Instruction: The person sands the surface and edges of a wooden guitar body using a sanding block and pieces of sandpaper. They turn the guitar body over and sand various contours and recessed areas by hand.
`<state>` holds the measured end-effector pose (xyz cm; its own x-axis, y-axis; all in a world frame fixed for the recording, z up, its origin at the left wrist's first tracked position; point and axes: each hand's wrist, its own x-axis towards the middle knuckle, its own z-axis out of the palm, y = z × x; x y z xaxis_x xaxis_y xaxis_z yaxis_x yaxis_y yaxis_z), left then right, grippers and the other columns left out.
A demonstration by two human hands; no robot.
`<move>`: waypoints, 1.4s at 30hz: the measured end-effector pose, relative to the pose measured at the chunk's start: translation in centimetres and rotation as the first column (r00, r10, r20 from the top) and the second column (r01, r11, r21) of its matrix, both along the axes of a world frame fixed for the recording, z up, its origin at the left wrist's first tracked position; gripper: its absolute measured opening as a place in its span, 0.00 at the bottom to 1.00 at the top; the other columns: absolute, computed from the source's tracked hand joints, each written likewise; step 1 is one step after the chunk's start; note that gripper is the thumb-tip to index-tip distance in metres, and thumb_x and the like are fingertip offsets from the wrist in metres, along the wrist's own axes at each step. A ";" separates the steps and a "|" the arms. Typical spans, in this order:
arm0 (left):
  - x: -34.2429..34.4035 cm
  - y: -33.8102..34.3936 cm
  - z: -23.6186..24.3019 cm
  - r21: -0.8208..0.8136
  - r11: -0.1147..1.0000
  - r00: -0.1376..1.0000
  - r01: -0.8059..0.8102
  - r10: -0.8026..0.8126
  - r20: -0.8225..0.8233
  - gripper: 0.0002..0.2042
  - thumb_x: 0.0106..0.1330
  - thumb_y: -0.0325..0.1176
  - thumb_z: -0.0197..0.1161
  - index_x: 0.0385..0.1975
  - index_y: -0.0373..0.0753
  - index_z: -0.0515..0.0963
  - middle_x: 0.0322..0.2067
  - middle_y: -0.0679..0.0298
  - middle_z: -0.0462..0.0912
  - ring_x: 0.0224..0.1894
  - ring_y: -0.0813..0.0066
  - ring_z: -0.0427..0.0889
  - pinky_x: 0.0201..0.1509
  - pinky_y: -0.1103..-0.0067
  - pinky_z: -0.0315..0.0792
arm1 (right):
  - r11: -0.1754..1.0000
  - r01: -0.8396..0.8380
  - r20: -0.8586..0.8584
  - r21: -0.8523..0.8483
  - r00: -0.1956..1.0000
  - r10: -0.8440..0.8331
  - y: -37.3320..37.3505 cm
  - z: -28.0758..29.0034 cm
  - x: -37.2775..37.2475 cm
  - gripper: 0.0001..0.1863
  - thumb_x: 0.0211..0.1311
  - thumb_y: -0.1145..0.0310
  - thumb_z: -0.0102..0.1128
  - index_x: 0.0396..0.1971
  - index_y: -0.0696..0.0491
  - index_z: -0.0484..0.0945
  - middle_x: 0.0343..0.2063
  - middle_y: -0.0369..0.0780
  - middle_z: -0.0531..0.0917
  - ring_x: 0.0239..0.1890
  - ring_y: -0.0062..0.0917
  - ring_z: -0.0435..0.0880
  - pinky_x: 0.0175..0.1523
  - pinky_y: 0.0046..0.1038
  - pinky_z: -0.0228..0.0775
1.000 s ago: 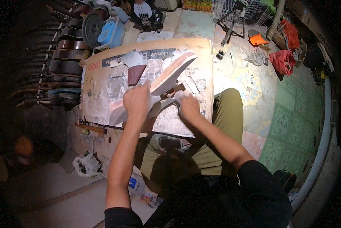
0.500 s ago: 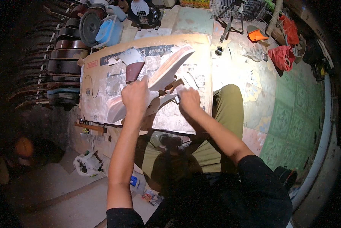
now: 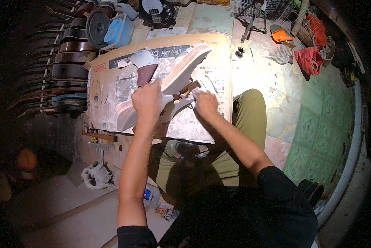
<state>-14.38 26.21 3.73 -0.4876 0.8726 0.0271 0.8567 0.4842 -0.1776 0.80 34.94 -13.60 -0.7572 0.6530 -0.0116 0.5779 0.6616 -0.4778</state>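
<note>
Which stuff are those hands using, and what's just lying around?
Seems in use:
- pale, curved wooden piece, gripped by the left hand
- flat brown printed cardboard underneath

Seems just lying around:
- orange plastic scoop
- crumpled red bag
- row of dark-bodied guitars

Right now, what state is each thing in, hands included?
Wooden body: unpainted, tilted over the cardboard
Left hand: closed on the wooden body
Right hand: curled at the wooden body, grip unclear
Cardboard: laid out, smeared with white
Maroon sheet: curved
Guitars: lined up
White bag: crumpled
Red bag: slumped
</note>
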 end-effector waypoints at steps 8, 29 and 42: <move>-1.3 -0.2 -1.8 -0.024 0.998 0.998 -0.064 0.065 0.023 0.25 0.40 0.53 0.76 0.33 0.44 0.79 0.24 0.55 0.84 0.29 0.54 0.86 0.33 0.63 0.77 | 0.993 -0.012 0.162 -0.115 0.986 0.031 -0.5 0.2 0.2 0.22 0.50 0.77 0.53 0.47 0.55 0.82 0.37 0.48 0.85 0.37 0.44 0.83 0.43 0.44 0.76; -0.6 0.1 -0.6 0.008 1.000 1.000 -0.016 0.017 -0.026 0.05 0.58 0.37 0.61 0.29 0.44 0.79 0.23 0.56 0.84 0.27 0.56 0.86 0.29 0.66 0.78 | 0.999 -0.006 0.045 0.032 0.999 0.004 -0.3 -0.1 0.1 0.10 0.57 0.73 0.53 0.32 0.54 0.85 0.30 0.44 0.85 0.38 0.36 0.82 0.44 0.41 0.71; -1.8 -0.5 -2.2 0.005 0.997 0.997 -0.081 0.081 -0.005 0.25 0.38 0.52 0.77 0.32 0.43 0.80 0.25 0.53 0.84 0.31 0.52 0.86 0.33 0.62 0.77 | 0.999 -0.017 0.126 -0.030 0.992 0.021 0.8 0.9 0.3 0.11 0.56 0.74 0.51 0.33 0.52 0.84 0.33 0.45 0.85 0.41 0.37 0.83 0.46 0.42 0.71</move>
